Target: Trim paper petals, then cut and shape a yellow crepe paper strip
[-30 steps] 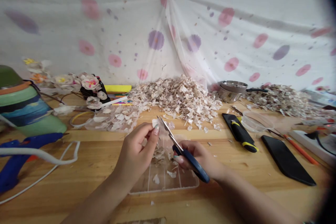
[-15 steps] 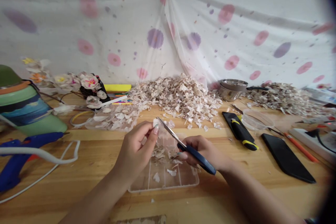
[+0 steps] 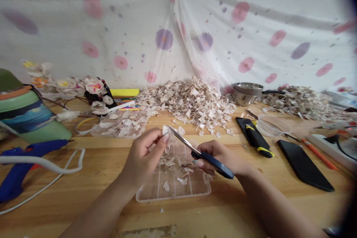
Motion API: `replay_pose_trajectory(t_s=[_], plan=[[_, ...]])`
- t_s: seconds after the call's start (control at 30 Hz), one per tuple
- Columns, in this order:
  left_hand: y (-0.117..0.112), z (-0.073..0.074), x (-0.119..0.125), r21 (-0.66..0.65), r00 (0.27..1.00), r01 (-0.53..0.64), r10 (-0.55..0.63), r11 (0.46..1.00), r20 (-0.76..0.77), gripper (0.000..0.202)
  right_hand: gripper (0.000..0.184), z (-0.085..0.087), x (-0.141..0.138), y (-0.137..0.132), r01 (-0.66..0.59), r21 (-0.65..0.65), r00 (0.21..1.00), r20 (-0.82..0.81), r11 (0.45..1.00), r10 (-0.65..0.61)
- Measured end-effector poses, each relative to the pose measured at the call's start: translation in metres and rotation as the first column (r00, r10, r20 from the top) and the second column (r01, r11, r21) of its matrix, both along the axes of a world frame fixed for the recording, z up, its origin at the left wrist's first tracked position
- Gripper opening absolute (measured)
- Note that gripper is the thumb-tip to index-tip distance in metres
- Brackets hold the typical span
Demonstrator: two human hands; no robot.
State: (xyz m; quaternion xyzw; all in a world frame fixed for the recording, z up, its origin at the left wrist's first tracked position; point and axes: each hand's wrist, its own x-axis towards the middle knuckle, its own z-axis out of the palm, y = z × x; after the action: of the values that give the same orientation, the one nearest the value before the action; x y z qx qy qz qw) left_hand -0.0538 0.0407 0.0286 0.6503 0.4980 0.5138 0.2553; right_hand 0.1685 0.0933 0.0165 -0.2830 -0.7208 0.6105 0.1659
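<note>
My left hand (image 3: pixel 143 158) pinches a small pale shell piece (image 3: pixel 165 130) between thumb and forefinger, above a clear plastic divided box (image 3: pixel 174 189). My right hand (image 3: pixel 220 158) grips blue-handled scissors (image 3: pixel 199 152), blades nearly closed, with their tips against the piece. Trimmed bits lie in the box's compartments below both hands. A big heap of pale shell fragments (image 3: pixel 189 100) rises just behind.
A green flask (image 3: pixel 25 113), blue glue gun (image 3: pixel 19 163) and white cord lie left. Shell flowers (image 3: pixel 89 91) stand at back left. On the right are a black-yellow knife (image 3: pixel 255 137), dark phone (image 3: pixel 305 165), clear dish (image 3: pixel 273 126), steel pot (image 3: pixel 247 93) and a second heap (image 3: pixel 298 100).
My right hand has swung right and turned the scissors flatter, blades closing on the piece. My left hand holds almost still.
</note>
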Motion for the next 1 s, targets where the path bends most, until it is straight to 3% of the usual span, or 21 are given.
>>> replay_pose_trajectory(t_s=[0.33,0.7,1.0], plan=[[0.004,-0.006,-0.004,-0.146,0.973,0.148,-0.117,0.978,0.200,0.024,0.039,0.008,0.008,0.003,-0.051,0.032,0.998,0.033,0.998,0.050],[0.008,-0.009,-0.006,-0.140,0.955,0.200,-0.161,0.970,0.249,0.022,0.042,0.010,0.011,0.005,-0.050,0.045,0.997,0.068,0.998,0.046],[0.008,-0.010,-0.008,-0.170,0.909,0.321,-0.252,0.932,0.332,0.020,0.038,0.010,0.023,0.012,-0.088,-0.053,0.990,0.102,0.995,0.093]])
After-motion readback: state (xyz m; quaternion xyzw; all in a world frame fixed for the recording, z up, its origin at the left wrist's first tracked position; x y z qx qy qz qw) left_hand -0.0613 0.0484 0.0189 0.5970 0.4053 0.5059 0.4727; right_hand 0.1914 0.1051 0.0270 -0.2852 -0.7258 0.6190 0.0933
